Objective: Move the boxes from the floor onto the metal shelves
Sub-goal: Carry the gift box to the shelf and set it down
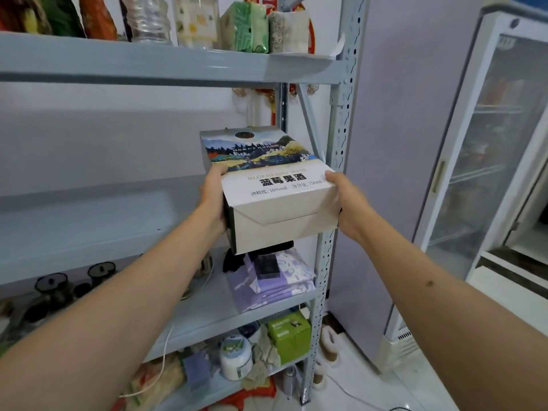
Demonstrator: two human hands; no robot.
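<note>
From the head camera I see both hands clamped on one box (268, 185), held in the air in front of the metal shelves (166, 65). My left hand (214, 200) grips the box's left side, thumb curled over the top edge and the other fingers hidden behind the side wall. My right hand (345, 203) grips the right side the same way, thumb on the top corner and the rest wrapped round the far face. Both arms reach out nearly straight.

The box is smooth white cardboard, long and rectangular, lying tilted with its folded end flap towards me. Its upper face carries a printed landscape of hills and trees and dark lettering. It hangs level with the middle shelf (89, 226), its far end over the right-hand part of that shelf, close to the perforated upright post (341, 120); I cannot tell whether it touches the shelf.

The shelves are flat pale grey painted metal with folded front lips. The middle shelf shows a broad bare stretch to the left of the box. The top shelf holds a green packet (247, 26), a clear plastic bottle (149, 19) and other packets. Below the box lies folded lilac cloth (275, 280), and lower down stand a green carton (289, 335) and a white tub (235, 358). To the right stands a glass-door fridge (486, 161).
</note>
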